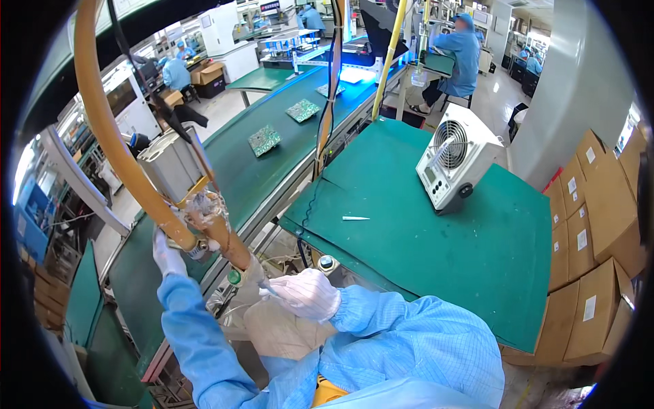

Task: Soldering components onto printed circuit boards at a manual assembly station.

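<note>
Left hand: white-gloved, raised at about 9 o'clock from the frame's centre, fingers wrapped around the lower end of a hanging tool.
Hanging tool: a grey boxy body with a brass-coloured tip, hung on a thick yellow hose that curves up toward 11 o'clock; the tool sits just above the left hand, at its 12 o'clock.
Right hand: white-gloved, low in the frame near 6 o'clock, curled loosely with nothing clearly in it; whether it grips anything I cannot tell. It lies at about 4 o'clock from the tool, near but apart.
Hands: apart from each other.
Sleeves: light blue, entering from the lower edge.
Surface: green mat at 3 o'clock of the right hand, carrying a white box fan and a small white stick.
Conveyor: green belt running toward 12 o'clock with circuit boards on it.
Cardboard boxes: stacked at 3 o'clock.
</note>
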A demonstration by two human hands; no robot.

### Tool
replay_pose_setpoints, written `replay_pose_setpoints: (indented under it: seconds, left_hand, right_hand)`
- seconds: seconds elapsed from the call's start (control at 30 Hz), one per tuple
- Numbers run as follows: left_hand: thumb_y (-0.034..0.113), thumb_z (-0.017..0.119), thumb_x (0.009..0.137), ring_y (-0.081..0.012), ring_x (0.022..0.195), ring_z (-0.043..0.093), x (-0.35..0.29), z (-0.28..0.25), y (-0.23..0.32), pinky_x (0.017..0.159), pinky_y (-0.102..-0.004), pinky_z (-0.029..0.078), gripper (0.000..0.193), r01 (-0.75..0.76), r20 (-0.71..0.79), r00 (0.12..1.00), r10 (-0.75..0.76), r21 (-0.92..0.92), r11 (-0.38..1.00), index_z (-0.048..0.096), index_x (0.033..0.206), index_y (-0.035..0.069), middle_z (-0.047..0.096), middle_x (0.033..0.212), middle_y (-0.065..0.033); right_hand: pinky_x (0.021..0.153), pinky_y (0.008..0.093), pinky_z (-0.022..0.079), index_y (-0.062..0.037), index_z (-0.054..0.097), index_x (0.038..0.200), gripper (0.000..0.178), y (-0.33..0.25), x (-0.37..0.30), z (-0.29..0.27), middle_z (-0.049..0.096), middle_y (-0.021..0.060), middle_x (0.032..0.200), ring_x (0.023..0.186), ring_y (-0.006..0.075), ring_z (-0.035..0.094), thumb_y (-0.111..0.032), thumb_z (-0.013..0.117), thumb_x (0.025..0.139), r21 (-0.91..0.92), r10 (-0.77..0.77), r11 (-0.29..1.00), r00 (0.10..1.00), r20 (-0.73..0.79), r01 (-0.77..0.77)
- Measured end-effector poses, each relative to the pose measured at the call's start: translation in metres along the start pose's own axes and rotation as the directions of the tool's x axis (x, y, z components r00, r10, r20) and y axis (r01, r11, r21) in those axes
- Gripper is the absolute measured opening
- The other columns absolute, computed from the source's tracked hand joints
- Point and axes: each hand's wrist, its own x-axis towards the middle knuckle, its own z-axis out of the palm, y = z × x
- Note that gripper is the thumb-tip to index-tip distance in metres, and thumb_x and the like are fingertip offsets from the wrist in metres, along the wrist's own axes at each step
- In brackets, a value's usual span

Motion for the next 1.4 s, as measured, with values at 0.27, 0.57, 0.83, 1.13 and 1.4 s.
replay_pose_setpoints:
  seconds: [0.27,0.57,0.83,1.13,1.4]
  left_hand:
    - [0.028,0.054,0.096,-0.0225,0.119,0.052,-0.135,-0.079,0.061,0.102,-0.0347,0.040,0.048,0.040,-0.096,0.988,-0.120,-0.593,0.804,0.046,0.133,-0.001,0.056,0.129,-0.0118]
    - [0.003,0.057,0.089,-0.0247,0.110,0.060,-0.273,-0.117,0.107,0.097,-0.0363,0.048,0.040,0.115,-0.086,0.965,-0.249,-0.713,0.692,0.050,0.128,-0.003,0.060,0.122,-0.0149]
    - [0.009,0.065,0.085,-0.0204,0.110,0.060,-0.394,-0.160,0.140,0.098,-0.0322,0.046,0.049,-0.118,-0.452,0.889,-0.070,-0.375,0.919,0.049,0.130,-0.002,0.062,0.120,-0.0124]
    - [0.011,0.070,0.080,-0.0213,0.105,0.063,-0.456,-0.222,0.175,0.093,-0.0334,0.052,0.055,-0.201,-0.684,0.727,-0.061,-0.298,0.933,0.049,0.130,-0.002,0.062,0.118,-0.0112]
    - [0.006,0.063,0.086,-0.0246,0.094,0.067,-0.471,-0.253,0.197,0.085,-0.0352,0.057,0.034,-0.284,-0.818,0.572,-0.056,-0.262,0.922,0.056,0.116,-0.006,0.066,0.105,-0.0157]
  right_hand:
    - [0.042,0.0290,0.044,-0.0116,0.068,0.103,0.027,-0.014,-0.003,0.019,0.070,0.0028,0.091,0.053,0.0150,0.060,-0.007,0.063,0.077,-0.035,-0.010,0.999,0.998,-0.061,0.008]
    - [0.077,0.0298,0.055,0.0013,0.063,0.114,0.032,-0.039,-0.002,-0.003,0.066,0.0132,0.110,0.089,0.0196,0.066,0.008,0.054,0.084,0.538,0.325,0.774,0.939,0.116,-0.334]
    - [0.109,0.0413,0.028,0.0026,0.033,0.142,0.067,-0.065,0.088,-0.003,0.041,0.0208,0.142,0.132,0.0297,0.040,-0.047,0.039,0.098,0.854,0.423,0.377,0.887,0.187,-0.360]
    - [0.089,0.0303,0.042,-0.0123,0.039,0.144,0.070,-0.081,0.139,0.020,0.050,0.0132,0.136,0.109,0.0188,0.053,-0.062,0.034,0.095,0.757,0.542,0.237,0.730,0.417,-0.609]
    - [0.055,0.0148,0.032,-0.0049,0.043,0.140,0.048,-0.091,0.140,0.031,0.059,0.0053,0.105,0.066,0.0036,0.041,-0.032,0.035,0.102,0.720,0.449,0.492,0.851,0.273,-0.490]
